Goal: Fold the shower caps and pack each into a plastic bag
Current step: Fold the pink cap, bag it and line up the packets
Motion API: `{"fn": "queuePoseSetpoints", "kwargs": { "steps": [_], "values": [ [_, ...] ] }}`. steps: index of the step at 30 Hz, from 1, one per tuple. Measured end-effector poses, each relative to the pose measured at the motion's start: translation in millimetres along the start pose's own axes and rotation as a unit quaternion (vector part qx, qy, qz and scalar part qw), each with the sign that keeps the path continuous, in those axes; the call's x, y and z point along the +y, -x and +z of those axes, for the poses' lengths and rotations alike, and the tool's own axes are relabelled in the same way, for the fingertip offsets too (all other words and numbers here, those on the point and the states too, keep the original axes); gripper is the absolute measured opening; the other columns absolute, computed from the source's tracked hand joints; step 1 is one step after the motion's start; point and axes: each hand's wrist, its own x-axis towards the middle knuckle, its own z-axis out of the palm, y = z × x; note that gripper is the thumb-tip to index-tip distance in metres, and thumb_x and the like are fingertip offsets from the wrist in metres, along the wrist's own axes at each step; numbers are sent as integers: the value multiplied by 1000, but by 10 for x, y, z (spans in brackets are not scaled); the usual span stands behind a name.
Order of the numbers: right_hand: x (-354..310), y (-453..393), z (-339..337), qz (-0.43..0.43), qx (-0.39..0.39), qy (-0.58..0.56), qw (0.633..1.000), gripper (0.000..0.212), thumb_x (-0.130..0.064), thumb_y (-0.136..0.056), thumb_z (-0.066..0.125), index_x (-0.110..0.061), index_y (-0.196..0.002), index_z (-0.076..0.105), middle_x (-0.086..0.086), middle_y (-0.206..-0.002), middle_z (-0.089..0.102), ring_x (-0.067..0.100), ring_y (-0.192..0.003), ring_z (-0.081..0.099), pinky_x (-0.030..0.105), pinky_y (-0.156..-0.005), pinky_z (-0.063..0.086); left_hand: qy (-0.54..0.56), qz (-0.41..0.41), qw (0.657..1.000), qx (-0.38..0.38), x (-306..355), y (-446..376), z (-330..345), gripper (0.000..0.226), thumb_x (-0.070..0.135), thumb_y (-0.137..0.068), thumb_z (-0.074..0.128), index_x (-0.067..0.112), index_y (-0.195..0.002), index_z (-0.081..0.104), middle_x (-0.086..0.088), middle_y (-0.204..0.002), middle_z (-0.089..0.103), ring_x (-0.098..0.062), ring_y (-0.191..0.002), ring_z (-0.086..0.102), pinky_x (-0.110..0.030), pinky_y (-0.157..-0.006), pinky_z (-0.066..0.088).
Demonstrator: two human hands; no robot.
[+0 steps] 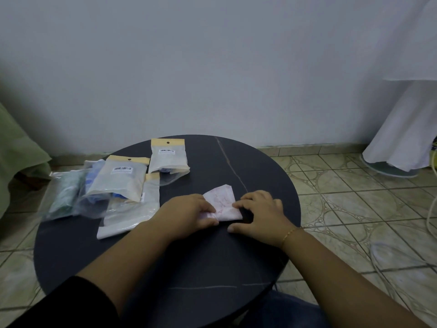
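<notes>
A pale pink shower cap (223, 201), folded into a small flat wedge, lies on the round dark table (212, 261). My left hand (189, 213) pinches its near left corner, with the thumb under the edge. My right hand (261, 213) rests on the table at the cap's right edge, its fingertips touching the fold. Left of my hands lies an empty clear plastic bag (128, 216). Two packed bags with tan header cards, one bag (120, 178) near the left and another bag (168, 156) farther back, lie flat.
Loose clear bags holding green and blue caps (68, 197) hang over the table's left edge. A grey wall stands behind the table. White cloth (406, 129) hangs at the right over tiled floor. A green cloth (16, 147) is at far left.
</notes>
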Motion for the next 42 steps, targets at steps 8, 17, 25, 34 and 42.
{"fn": "queuePoseSetpoints", "kwargs": {
  "steps": [8, 17, 25, 34, 42],
  "values": [
    [-11, -17, -8, 32, 5, -23, 999, 37, -49, -96, 37, -35, -121, 60, -13, -133, 44, 7, -130, 22, 30, -93, 16, 7, -15, 1000, -7, 10, 4, -33, 40, 54, -94, 39, 30, -115, 65, 8, -109, 65, -9, -94, 58, -27, -81, 47],
    [-92, -200, 80, 100, 36, -67, 992, 42, -48, -96, 38, -30, -59, 43, -10, -96, 51, 15, -117, 37, 34, -85, 24, 69, -77, 991, 84, 12, -40, 107, 25, 46, -96, 41, 30, -107, 57, 5, -104, 64, -14, -96, 57, -29, -81, 43],
    [-158, -313, 140, 152, 94, -90, 980, 20, -47, -91, 50, -29, -89, 57, -6, -109, 57, 17, -114, 41, 35, -90, 29, -34, -68, 983, 165, -50, -169, 190, 39, 49, -92, 37, 33, -119, 60, 8, -111, 55, -14, -107, 49, -30, -88, 31],
    [-149, -263, 146, 59, 36, -49, 996, 28, -48, -94, 41, -39, -112, 61, -13, -123, 47, 11, -124, 28, 29, -87, 18, -126, -33, 986, 108, 28, -217, 157, 31, 33, -93, 47, 27, -123, 57, 6, -121, 59, -16, -108, 53, -30, -88, 42],
    [-119, -195, 65, 34, -10, -56, 998, 35, -53, -90, 48, -38, -120, 57, -13, -131, 42, 8, -131, 21, 30, -93, 15, -86, -30, 993, 80, 29, -75, 111, 49, 60, -90, 41, 34, -130, 51, 10, -122, 48, -10, -100, 55, -28, -82, 49]
  ]
}}
